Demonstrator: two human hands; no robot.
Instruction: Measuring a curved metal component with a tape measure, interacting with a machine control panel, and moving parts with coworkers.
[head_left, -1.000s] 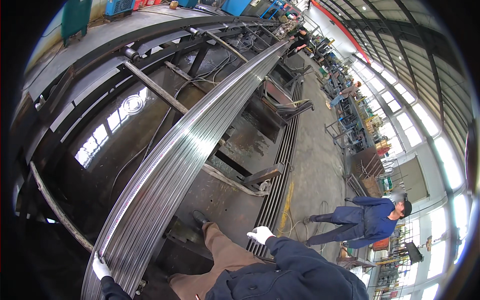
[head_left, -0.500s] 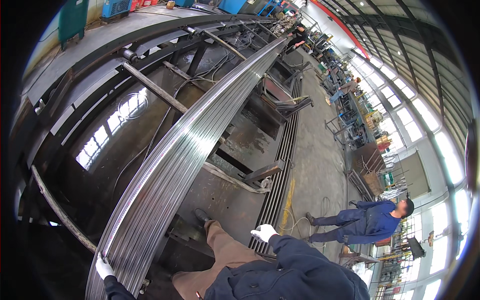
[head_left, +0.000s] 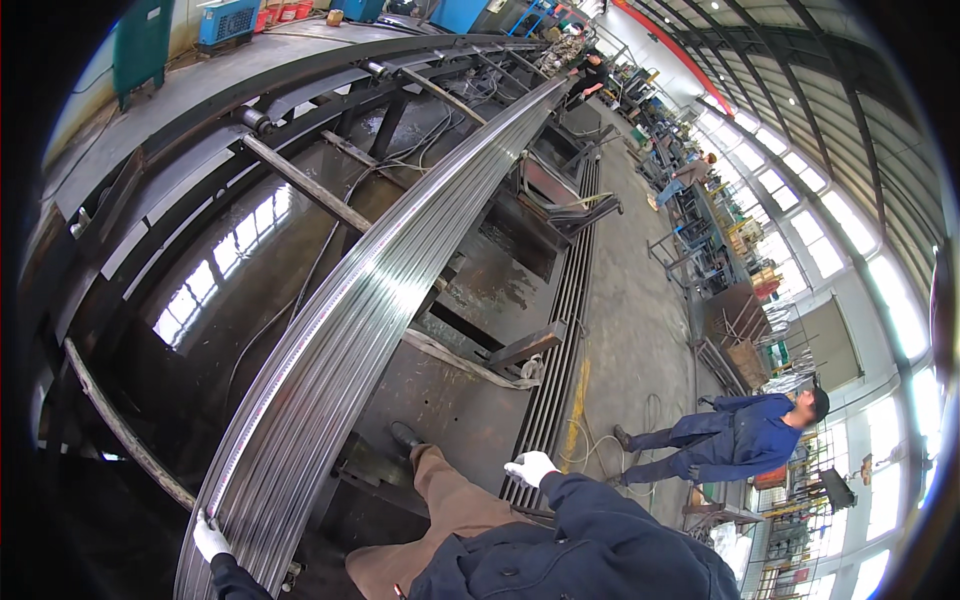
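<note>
A long bundle of shiny metal bars (head_left: 330, 390) stretches from beside me at lower left to the far end of the frame. Along its left side lies a thin pale measuring tape (head_left: 262, 408). My left hand (head_left: 210, 540), in a white glove, is at the near part of the bundle, its fingers closed on the tape at the bars' edge. The fingertips are partly hidden. My right hand (head_left: 531, 468), also white-gloved, hangs at my right side. Its fingers are loosely bent and slightly apart, with nothing seen in them.
Round cross bars (head_left: 305, 182) and a dark steel frame (head_left: 140, 215) lie left of the bundle. Dark parallel bars (head_left: 545, 420) run low on the right. A person in blue overalls (head_left: 745, 440) stands at right; another person (head_left: 590, 75) is by the bundle's far end.
My left hand stays at the tape and my right hand has barely shifted. The view has moved slightly. Near the bundle's far end, the person in dark clothing shows a little more clearly.
</note>
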